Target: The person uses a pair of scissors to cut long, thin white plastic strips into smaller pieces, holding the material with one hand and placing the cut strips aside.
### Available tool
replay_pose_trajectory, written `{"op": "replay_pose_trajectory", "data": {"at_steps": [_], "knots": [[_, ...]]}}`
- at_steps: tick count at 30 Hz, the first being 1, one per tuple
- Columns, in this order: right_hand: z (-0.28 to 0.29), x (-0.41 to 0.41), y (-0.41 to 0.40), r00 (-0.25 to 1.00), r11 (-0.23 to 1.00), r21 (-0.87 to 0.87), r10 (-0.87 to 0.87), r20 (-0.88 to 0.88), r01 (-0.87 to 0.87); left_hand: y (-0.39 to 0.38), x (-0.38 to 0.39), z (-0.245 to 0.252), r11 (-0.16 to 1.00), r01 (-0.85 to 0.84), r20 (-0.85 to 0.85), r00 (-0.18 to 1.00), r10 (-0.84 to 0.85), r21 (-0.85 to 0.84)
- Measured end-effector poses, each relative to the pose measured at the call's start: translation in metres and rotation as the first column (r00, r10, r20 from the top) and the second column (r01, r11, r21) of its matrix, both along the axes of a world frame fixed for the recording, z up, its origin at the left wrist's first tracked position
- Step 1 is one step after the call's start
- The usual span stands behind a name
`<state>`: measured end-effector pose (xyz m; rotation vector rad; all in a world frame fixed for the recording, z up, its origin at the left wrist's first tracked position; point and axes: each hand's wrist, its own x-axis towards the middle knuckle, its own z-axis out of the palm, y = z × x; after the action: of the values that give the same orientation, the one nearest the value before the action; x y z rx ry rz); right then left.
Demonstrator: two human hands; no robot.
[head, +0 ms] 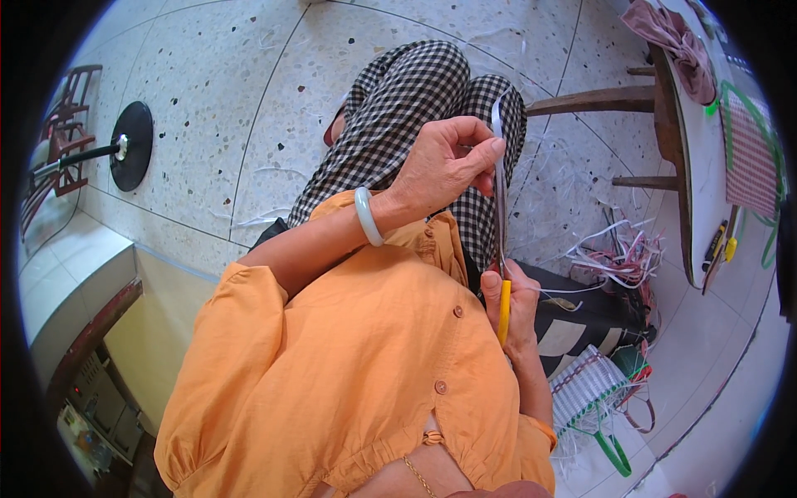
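Observation:
My left hand (461, 152), with a pale bangle on its wrist, pinches a narrow white plastic strip (497, 118) between thumb and fingers. The strip curls above the fingertips and runs down over my checked trousers (405, 87) towards my right hand (517, 305). That hand is closed around a yellow-handled tool (505, 311) and strip ends, low at my right side; the tool's exact kind is unclear. Beyond it lies a tangle of white and pink strips (622, 252) on a dark bag (582, 324).
A wooden-legged table (679, 187) at right bears a cloth (679, 46), a woven piece (750, 155) and a yellow-and-black tool (714, 248). A woven basket (588, 380) with green trim sits lower right. Strip scraps litter the floor; a round stand base (132, 146) is at left.

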<state>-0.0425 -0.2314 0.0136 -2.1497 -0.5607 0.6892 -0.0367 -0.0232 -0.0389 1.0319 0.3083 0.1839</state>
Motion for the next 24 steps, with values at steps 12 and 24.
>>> {"op": "replay_pose_trajectory", "data": {"at_steps": [12,24], "knots": [[-0.004,-0.001,-0.003,1.0,1.0,-0.007,0.005,0.02,-0.005,0.0,-0.001,0.001,0.998,-0.012,0.016,1.0,0.013,-0.058],[0.001,0.0,0.003,1.0,1.0,0.016,-0.007,0.019,0.006,-0.002,0.002,0.002,1.0,-0.026,0.079,0.996,0.027,-0.014]]}}
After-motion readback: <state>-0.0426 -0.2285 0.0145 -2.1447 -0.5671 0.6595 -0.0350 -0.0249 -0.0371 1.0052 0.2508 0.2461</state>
